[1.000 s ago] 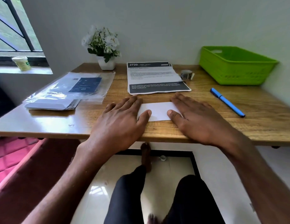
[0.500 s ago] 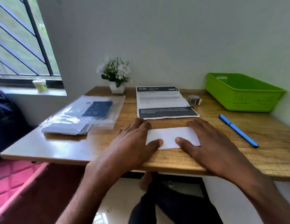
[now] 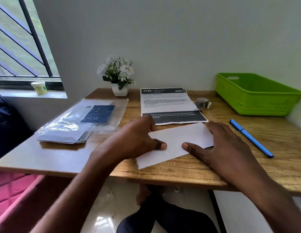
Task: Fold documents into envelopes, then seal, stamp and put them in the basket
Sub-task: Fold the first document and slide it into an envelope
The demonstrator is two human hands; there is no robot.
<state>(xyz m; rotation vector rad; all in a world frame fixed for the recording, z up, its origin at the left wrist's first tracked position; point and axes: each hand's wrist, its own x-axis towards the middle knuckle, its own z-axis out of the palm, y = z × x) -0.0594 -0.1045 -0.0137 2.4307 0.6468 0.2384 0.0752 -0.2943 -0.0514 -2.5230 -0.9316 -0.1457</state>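
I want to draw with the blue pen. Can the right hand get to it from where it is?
Probably yes. The pen lies bare on the table just right of the right hand, with nothing between them. That hand is busy on the folded paper, so it would have to let go first.

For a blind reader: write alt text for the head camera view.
Both hands, left hand and right hand, hold a folded white paper at the near edge of a wooden desk. Behind lie a printed document, a blue pen and a green basket.
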